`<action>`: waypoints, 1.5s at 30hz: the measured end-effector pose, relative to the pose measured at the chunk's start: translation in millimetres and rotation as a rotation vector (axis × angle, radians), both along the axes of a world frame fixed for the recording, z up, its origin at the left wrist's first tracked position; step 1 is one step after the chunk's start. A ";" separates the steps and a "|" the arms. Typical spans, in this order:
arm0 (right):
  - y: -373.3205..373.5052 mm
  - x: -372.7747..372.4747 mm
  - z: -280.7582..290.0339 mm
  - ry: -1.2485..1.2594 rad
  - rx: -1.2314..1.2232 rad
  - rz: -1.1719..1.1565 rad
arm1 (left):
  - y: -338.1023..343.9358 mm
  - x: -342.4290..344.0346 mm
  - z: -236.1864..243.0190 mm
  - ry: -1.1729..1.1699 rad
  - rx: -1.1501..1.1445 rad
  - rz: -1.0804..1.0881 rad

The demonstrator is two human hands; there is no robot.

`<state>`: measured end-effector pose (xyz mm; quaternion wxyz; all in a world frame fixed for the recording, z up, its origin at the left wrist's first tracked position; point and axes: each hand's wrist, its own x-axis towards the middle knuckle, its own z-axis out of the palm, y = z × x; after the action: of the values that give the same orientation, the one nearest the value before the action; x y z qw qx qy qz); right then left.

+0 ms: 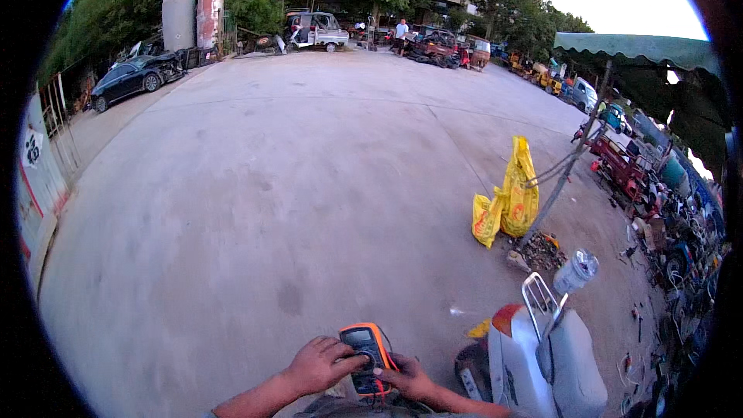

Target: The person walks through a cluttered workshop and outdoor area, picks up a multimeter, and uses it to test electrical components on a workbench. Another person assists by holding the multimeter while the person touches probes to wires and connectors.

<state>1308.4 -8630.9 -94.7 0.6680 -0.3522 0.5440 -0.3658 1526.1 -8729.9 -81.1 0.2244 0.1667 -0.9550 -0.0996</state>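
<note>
A digital multimeter [360, 337] with an orange rim, a grey display and a dark face is tilted up in front of me, low in the picture. My right hand [410, 378] is closed on its right side, the thumb lying over the front edge. From the left, my left hand [321, 364] reaches across the face; its fingers are bent together at the dial. They cover most of the dial, so its setting is hidden. Dark and red test leads [389, 352] show along the meter's right edge.
A silver scooter [534, 364] with a rear rack stands close on my right. Beyond it are a clear bucket [576, 271], a leaning pole [561, 182] and yellow sacks [520, 190]. Scrap parts [681, 263] line the right side. A damaged dark car [131, 81] and a distant person [401, 33] are farther off.
</note>
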 end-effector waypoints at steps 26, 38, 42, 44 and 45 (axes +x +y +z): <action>-948.6 -251.5 -2.1 -0.108 -0.278 -0.363 | -919.3 -291.2 -8.6 0.743 0.241 0.450; -1352.7 -409.0 -25.9 -0.283 -0.236 -0.473 | -1343.9 -454.7 -15.9 0.582 0.225 0.201; -1437.9 -501.7 -91.1 -0.371 -0.184 -0.504 | -1435.7 -548.0 -88.7 0.636 0.234 0.142; -1474.8 -562.6 -133.3 -0.329 -0.157 -0.458 | -1475.4 -605.6 -138.0 0.626 0.231 0.120; -1493.0 -591.1 -155.2 -0.307 -0.140 -0.433 | -1493.3 -633.0 -163.9 0.622 0.232 0.112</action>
<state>717.3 -10123.9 -249.9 0.6230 -0.2135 0.4722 -0.5859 893.1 -10223.2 -245.0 0.4899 0.2050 -0.8123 -0.2412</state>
